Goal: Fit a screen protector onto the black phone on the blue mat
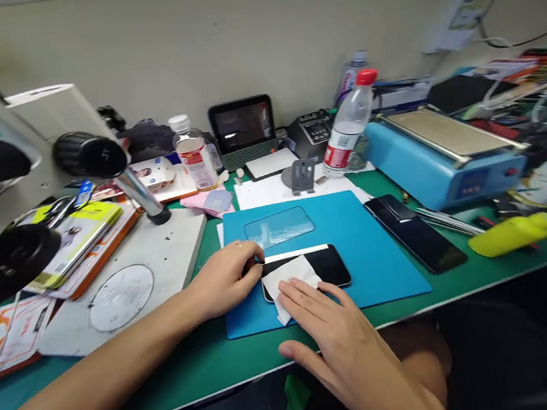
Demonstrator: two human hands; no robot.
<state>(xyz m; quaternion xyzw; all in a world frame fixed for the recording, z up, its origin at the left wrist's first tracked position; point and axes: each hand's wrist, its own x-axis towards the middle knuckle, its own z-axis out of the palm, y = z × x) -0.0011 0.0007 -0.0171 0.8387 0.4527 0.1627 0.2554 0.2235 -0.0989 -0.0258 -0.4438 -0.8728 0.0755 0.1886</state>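
A black phone (329,265) lies screen up on a blue mat (377,265) near the bench's front edge. My left hand (227,275) rests at the phone's left end, fingers curled against its edge and holding it still. My right hand (330,332) lies flat with fingers stretched out, pressing a white wipe (290,277) onto the screen. A clear glass sheet (280,227) sits on the mat just behind the phone.
A second dark phone (415,232) lies right of the mat, with a yellow tool (514,234) and a blue machine (441,159) beyond. Bottles (349,128) and a small screen (243,128) stand behind. A microscope base (126,278) and booklets (74,241) fill the left.
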